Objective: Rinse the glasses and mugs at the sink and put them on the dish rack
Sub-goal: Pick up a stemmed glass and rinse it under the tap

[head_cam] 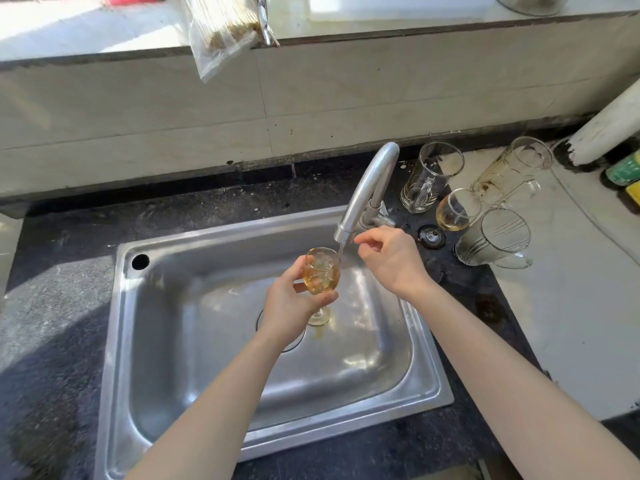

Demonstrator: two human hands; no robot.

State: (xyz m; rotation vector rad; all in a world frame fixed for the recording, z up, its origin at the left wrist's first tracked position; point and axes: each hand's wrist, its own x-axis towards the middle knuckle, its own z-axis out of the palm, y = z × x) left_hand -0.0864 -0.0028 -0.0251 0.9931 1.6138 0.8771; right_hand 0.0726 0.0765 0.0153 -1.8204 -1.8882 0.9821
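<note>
My left hand point(294, 303) grips a small stemmed glass point(321, 275) holding amber liquid, upright over the steel sink point(180, 341). A thin stream of water falls from the tap spout point(346, 233) onto the glass's rim. My right hand point(391, 258) hovers just right of the spout with loosely curled fingers and holds nothing. On the counter to the right stand a tall glass mug point(431, 178), a tall stained mug point(512, 171), a small stemmed glass point(455, 211) with amber dregs, and a wide glass mug point(495, 237). No dish rack is in view.
The tap's curved neck point(377, 178) rises behind the sink. A plastic bag of sticks point(225, 32) hangs over the window ledge. A white pipe point(609, 129) and a green-labelled bottle point(623, 173) stand at the far right. Dark granite counter point(55, 306) surrounds the sink.
</note>
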